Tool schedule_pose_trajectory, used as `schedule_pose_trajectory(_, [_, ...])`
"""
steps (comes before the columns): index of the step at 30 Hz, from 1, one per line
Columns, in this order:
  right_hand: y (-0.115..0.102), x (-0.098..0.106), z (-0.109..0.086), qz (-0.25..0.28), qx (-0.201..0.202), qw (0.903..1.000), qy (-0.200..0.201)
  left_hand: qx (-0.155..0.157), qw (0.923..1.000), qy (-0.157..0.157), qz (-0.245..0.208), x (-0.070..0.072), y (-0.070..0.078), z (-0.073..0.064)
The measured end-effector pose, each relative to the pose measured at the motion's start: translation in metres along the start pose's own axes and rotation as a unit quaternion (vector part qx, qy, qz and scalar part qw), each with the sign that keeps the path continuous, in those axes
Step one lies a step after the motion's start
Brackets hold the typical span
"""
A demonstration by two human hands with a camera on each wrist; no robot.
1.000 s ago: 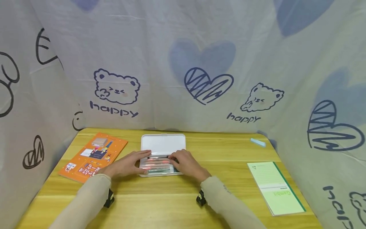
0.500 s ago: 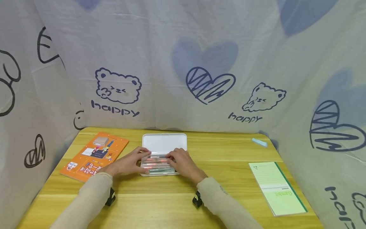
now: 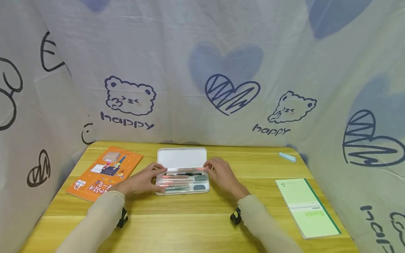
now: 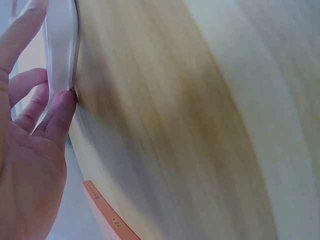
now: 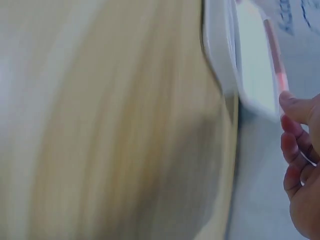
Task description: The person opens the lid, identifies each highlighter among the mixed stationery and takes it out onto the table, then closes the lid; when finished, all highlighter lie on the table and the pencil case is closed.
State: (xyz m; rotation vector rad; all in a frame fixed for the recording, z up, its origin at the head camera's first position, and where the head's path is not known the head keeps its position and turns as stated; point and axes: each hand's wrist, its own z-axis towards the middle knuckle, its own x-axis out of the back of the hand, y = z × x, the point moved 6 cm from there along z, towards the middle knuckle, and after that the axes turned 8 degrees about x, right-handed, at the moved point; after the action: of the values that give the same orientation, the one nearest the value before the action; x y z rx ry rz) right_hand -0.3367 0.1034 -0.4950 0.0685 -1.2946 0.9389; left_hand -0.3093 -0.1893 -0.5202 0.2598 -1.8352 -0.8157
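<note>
A white pencil case (image 3: pixel 181 157) lies with its lid raised at the middle of the table's far half, several pens (image 3: pixel 175 182) in its tray. My left hand (image 3: pixel 142 180) holds the case at its left end, thumb at the near corner and fingers towards the hinge; the left wrist view shows the fingertips against the white case wall (image 4: pixel 61 50). Between thumb and fingers my right hand (image 3: pixel 224 175) pinches the right end of a clear pen (image 5: pixel 274 47) with a reddish tip, raised above the tray. A black pen (image 3: pixel 190 174) lies beneath it.
An orange booklet (image 3: pixel 105 172) lies to the left, near my left forearm. On the right are a green notepad (image 3: pixel 308 207) and a small light-blue strip (image 3: pixel 287 157). A printed white cloth (image 3: pixel 177 70) hangs behind the wooden table (image 3: pixel 177 228).
My right hand has moved right and up from inside the tray, now with a pen in its fingers. Two grey patches at the tray's right end have come into sight. My left hand stays put.
</note>
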Motion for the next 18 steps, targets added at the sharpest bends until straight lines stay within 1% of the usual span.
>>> schedule_pose_trajectory(2, [0.018,0.018,-0.007,0.003,-0.009,0.9998,0.018,0.004,1.0,0.0,-0.003,0.001,-0.001,-0.001])
schedule_pose_trajectory(4, [0.038,0.032,-0.014,0.003,-0.017,0.9995,0.026,0.005,1.0,0.0,-0.002,0.001,-0.003,-0.002])
schedule_pose_trajectory(7, [0.07,0.05,-0.028,0.003,-0.032,0.9988,0.036,0.007,1.0,-0.003,-0.004,0.0,-0.004,-0.002])
schedule_pose_trajectory(9, [0.089,0.057,-0.038,0.01,-0.046,0.9983,0.036,0.007,1.0,-0.005,-0.005,0.0,-0.004,-0.002])
schedule_pose_trajectory(12, [0.115,0.062,-0.052,0.024,-0.074,0.9964,0.033,0.004,1.0,-0.004,-0.006,0.0,-0.003,-0.002])
schedule_pose_trajectory(14, [0.129,0.061,-0.058,0.035,-0.088,0.9951,0.026,0.003,1.0,-0.004,-0.007,0.0,-0.003,-0.002])
schedule_pose_trajectory(16, [0.141,0.059,-0.063,0.041,-0.101,0.9938,0.018,0.001,1.0,-0.004,-0.006,-0.001,-0.003,-0.002])
schedule_pose_trajectory(18, [0.149,0.057,-0.066,0.045,-0.113,0.9925,0.01,0.006,0.9999,-0.006,-0.009,-0.001,-0.003,-0.001])
